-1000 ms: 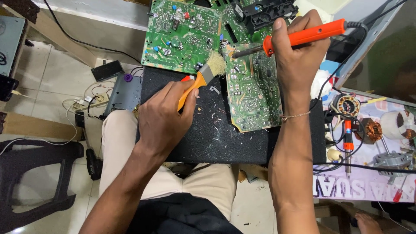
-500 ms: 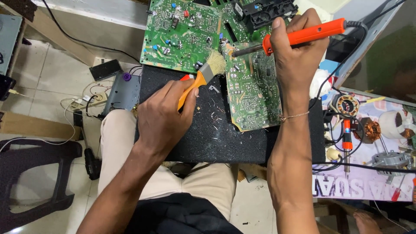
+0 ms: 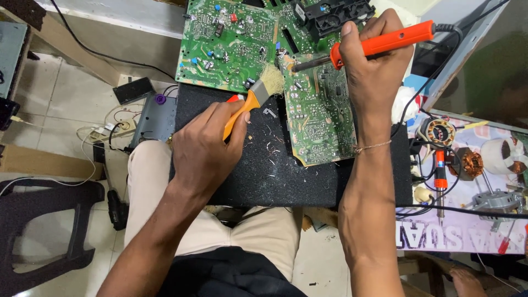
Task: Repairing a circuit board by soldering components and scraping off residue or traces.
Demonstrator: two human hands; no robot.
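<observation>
The person's left hand (image 3: 206, 146) is clamped around the orange handle of a small paintbrush (image 3: 258, 93), fingers wrapped so the pale bristles point up and to the right, their tips touching the left edge of the nearer green circuit board (image 3: 319, 118). The grip sits low on the handle, which keeps the hand over the black foam mat (image 3: 275, 176) and off the board itself. The right hand (image 3: 371, 66) is closed in a fist around the orange grip of a soldering iron (image 3: 379, 44), held almost level, with its dark metal tip (image 3: 294, 67) pointing left at the far left corner of the same board, just beside the bristles. Holding the iron by the insulated grip keeps the fingers well away from the metal end; its cable runs off to the far right.

The board lies on the mat's right half, solder side or densely printed side up: green, crowded with fine pale traces and small parts, its near end narrowing to an angled corner. A second, larger green circuit board (image 3: 228, 47) lies on the far left, carrying blue and red components, and a black plastic connector block (image 3: 330, 14) sits at the far edge. Small wire clippings and crumbs are scattered on the mat. To the right, on the table (image 3: 467, 242), lie copper-wound motor coils (image 3: 470, 162) and a second orange-handled tool (image 3: 440, 170).
</observation>
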